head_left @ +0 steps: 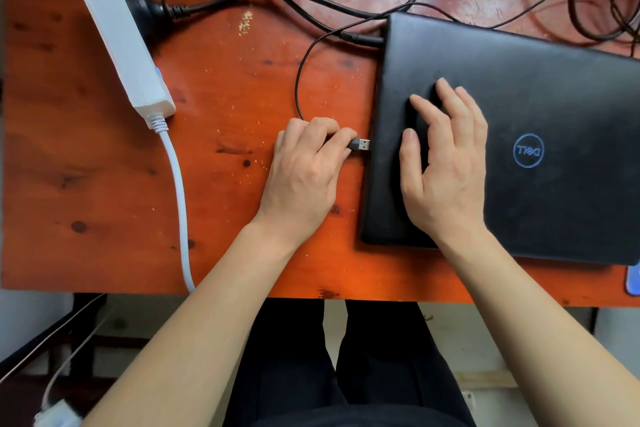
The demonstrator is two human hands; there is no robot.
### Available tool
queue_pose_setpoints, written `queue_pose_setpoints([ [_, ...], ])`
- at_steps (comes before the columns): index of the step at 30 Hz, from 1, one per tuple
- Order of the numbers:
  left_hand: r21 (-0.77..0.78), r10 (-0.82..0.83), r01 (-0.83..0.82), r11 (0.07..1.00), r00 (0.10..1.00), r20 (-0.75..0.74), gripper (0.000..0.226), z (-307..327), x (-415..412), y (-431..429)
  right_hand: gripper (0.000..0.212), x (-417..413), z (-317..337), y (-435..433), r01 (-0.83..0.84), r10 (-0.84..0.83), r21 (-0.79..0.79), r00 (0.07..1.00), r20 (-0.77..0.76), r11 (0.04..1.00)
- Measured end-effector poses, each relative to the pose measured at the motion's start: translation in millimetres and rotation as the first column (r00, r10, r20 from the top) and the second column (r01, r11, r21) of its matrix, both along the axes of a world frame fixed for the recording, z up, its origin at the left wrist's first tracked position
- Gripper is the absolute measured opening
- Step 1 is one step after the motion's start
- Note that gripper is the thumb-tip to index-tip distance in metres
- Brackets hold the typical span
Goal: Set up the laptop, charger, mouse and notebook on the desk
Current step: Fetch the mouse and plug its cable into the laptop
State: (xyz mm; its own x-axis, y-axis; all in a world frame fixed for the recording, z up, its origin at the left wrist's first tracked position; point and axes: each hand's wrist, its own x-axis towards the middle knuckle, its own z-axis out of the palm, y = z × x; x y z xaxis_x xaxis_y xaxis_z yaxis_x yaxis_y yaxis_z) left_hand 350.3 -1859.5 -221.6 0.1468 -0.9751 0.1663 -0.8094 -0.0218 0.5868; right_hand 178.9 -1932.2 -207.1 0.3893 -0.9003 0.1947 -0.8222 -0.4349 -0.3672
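Left hand [304, 166] pinched a USB plug [360, 144], metal tip just beside the left edge of the closed laptop [540, 107]. Right hand [446, 163] lay flat on the lid, fingers spread. Charger cable [360, 38] met the laptop's far left corner. Power strip [121, 38] lay well left on the desk [86, 166].

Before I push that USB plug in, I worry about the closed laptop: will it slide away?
Probably a little: the laptop lies flat on a glossy wooden desk. The right hand pressing on its lid should hold it. It looks rigid, unlikely to tip. The left hand pinches the USB plug.
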Motion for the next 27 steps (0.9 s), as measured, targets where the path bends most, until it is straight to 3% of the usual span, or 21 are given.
queue_pose_setpoints([
  [15,0.003,-0.063,0.063,0.998,0.998,-0.004,0.018,1.2,4.5,-2.7,0.038,1.3,0.6,-0.7,0.010,-0.010,0.013,1.000,0.002,1.000],
  [20,-0.032,-0.152,0.153,0.988,0.988,0.039,0.016,2.3,7.1,-10.8,0.038,1.3,1.1,-0.7,0.004,-0.004,0.013,1.000,-0.007,1.000],
  [27,-0.051,-0.117,0.117,0.992,0.993,0.007,0.017,-1.6,-2.7,-7.5,0.038,1.0,0.9,-0.9,-0.003,0.003,0.009,1.000,-0.009,1.000],
])
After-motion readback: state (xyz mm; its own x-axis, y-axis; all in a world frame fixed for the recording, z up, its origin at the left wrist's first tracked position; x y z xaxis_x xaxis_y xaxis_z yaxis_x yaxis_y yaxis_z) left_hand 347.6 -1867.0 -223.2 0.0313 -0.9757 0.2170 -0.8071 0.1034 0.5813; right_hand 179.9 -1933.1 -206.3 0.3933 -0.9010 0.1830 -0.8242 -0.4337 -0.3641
